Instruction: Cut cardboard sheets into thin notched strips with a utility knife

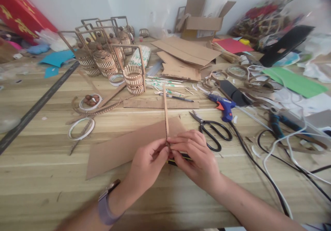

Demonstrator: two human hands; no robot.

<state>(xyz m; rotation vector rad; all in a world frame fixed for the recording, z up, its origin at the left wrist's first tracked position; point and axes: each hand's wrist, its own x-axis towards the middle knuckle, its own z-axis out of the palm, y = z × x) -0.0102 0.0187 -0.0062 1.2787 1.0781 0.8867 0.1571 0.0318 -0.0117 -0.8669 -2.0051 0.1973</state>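
A thin cardboard strip [166, 112] stands nearly upright above the wooden table [51, 175]. Both hands pinch its lower end: my left hand [147, 165] from the left, my right hand [198, 162] from the right, fingertips meeting at the strip. Under my right hand lies a dark tool with a yellow stripe [178, 161], mostly hidden. A large flat cardboard sheet [124, 148] lies just behind the hands. A watch sits on my left wrist.
Black scissors [213, 131] and a blue glue gun [222, 106] lie right of the hands, with cables beyond. Small cardboard baskets [133, 79] stand at the back left, tape rolls [80, 128] at the left, folded cardboard and an open box [199, 20] at the back.
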